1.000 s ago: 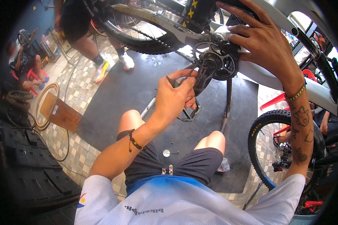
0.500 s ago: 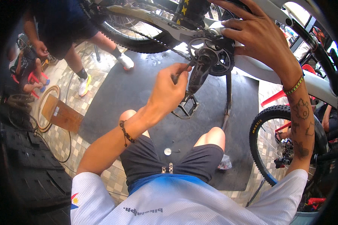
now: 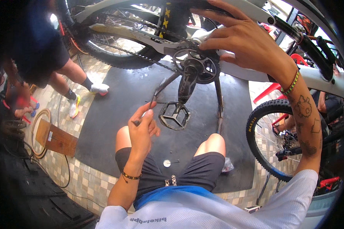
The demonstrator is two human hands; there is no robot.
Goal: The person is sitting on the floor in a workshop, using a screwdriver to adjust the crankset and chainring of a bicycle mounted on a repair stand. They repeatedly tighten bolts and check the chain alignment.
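Observation:
My left hand is closed around a thin dark rod-like tool, which looks like a hex key. It is held in the air, left of the flat black pedal and apart from the bicycle. A black crank arm hangs down from the chainring, with the pedal at its lower end. My right hand rests on the pale bicycle frame just above the chainring, fingers stretched out and spread. The chain runs left toward the rear tyre.
Dark metal stand legs rise from a black mat. A small round pale object and a plastic bag lie on it. Another wheel stands at right. A person's legs and a wooden board are at left.
My left hand has drawn back from the crank, down and to the left, with the tool still in it. My right hand stays on the frame. The whole view has shifted slightly.

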